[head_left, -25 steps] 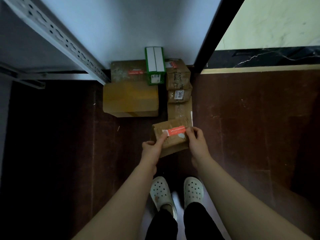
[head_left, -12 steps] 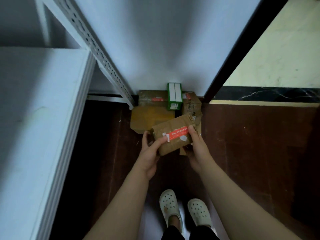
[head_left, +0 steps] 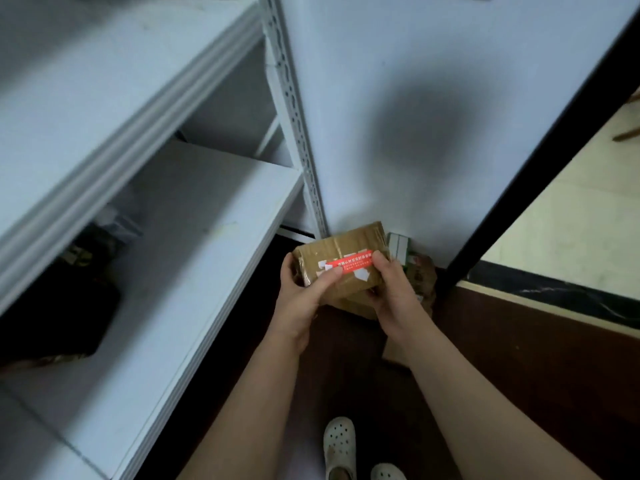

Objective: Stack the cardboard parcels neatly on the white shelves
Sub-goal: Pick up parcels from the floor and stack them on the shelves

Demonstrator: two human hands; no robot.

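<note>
You grip the taped cardboard parcel by its two ends, left hand and right hand curled round it with thumbs on top, holding it level in mid-air beside the white shelf, probably to set it down flat.

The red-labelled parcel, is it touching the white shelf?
Apart. The head view shows the parcel held by the left hand and right hand, with dark floor visible between it and the shelf.

Storeroom corner: white slotted-steel shelves, taped cardboard parcels on the dark floor.
</note>
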